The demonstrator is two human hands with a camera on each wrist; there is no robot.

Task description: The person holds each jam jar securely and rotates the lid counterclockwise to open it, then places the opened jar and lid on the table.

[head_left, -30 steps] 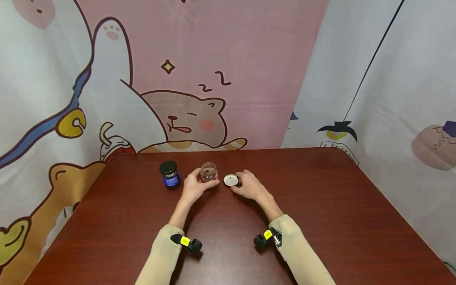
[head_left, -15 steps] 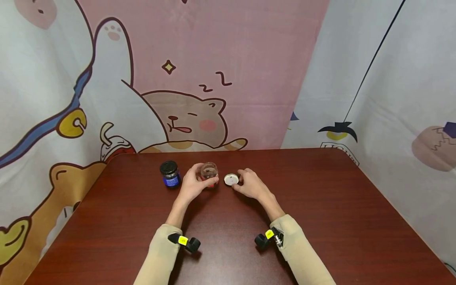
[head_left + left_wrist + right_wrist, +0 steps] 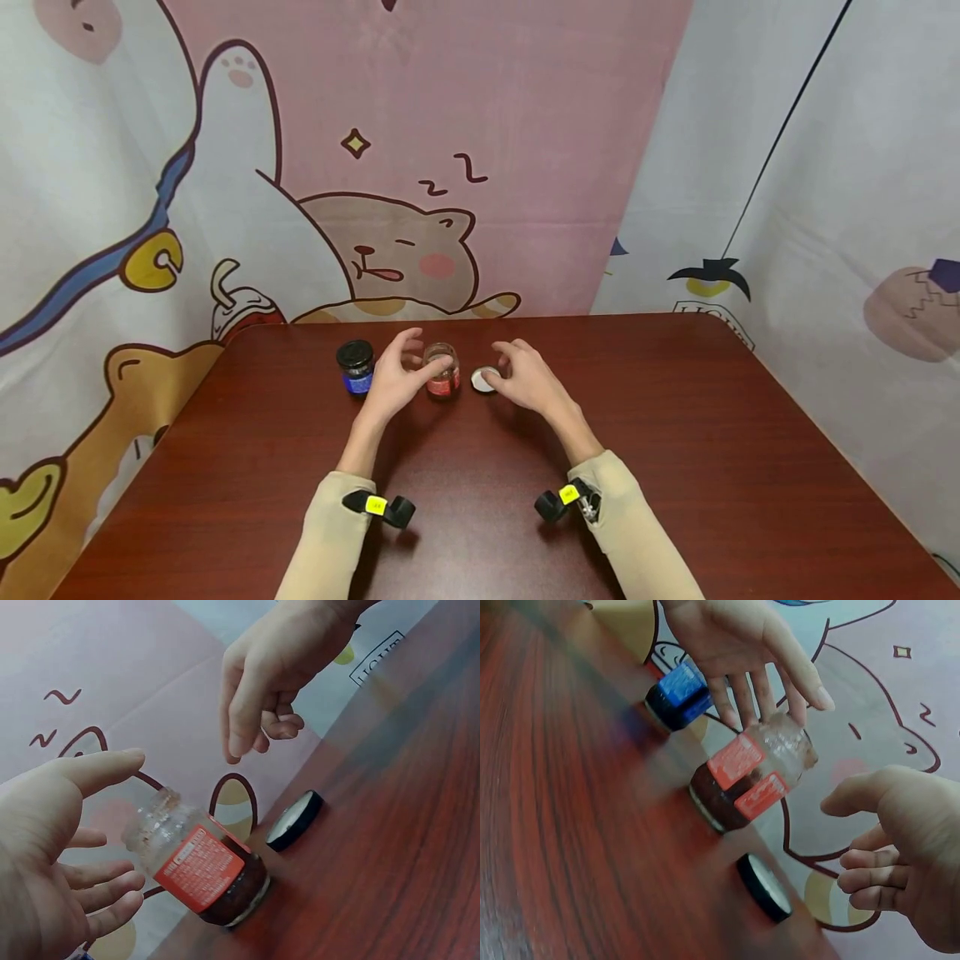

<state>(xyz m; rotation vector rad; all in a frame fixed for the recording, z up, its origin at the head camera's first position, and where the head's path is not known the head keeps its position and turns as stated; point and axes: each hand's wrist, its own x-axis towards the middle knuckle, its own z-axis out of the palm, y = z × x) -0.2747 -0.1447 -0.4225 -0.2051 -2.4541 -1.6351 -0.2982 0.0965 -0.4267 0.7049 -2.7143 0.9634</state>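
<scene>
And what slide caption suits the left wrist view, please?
Left hand and right hand near an open jar, lid on the table.

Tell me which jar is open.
The red-labelled jar: it stands uncapped, while the blue-labelled jar wears a black lid.

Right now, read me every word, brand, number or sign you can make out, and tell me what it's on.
"Z", twice: backdrop, above the sleeping cartoon animal.
"LIGHT", probably, not fully clear: boxed sign printed on the backdrop.
Open glass jar, red label: printed, too blurred to read.
Black-lidded jar, blue label: too blurred.
Yellow tags by both wrists: too small.
</scene>
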